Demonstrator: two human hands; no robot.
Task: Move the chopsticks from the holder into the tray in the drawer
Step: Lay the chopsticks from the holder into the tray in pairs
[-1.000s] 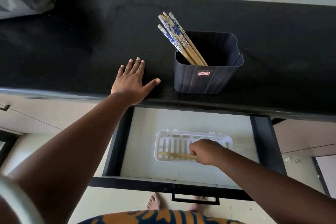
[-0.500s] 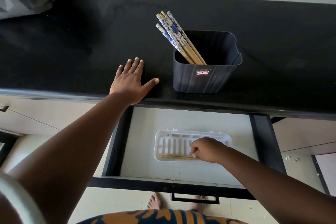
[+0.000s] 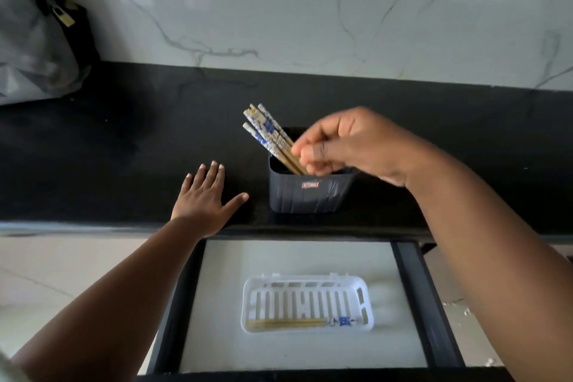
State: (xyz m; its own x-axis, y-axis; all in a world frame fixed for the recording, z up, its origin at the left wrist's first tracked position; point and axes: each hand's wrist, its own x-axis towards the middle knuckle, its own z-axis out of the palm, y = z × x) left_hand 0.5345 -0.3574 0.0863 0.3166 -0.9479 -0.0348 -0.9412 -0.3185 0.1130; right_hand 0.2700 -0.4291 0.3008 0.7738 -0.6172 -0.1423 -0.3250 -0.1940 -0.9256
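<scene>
Several blue-and-white patterned chopsticks [image 3: 266, 133] lean to the left in a dark grey holder [image 3: 310, 198] on the black counter [image 3: 124, 149]. My right hand [image 3: 350, 143] is over the holder, its curled fingers closing on the bare wooden shafts at the rim. My left hand [image 3: 204, 198] rests flat on the counter just left of the holder. Below, the open drawer [image 3: 279, 257] holds a white slotted tray [image 3: 307, 281]. A pair of chopsticks [image 3: 288, 323] lies along the tray's front edge.
A grey bag [image 3: 31, 56] with a small brass padlock [image 3: 63, 17] sits at the counter's far left. A marble wall rises behind the counter. My right forearm crosses over the drawer's right side.
My right hand let go of the chopsticks in the tray and rose to the holder. The view tilted upward. My left hand stayed put.
</scene>
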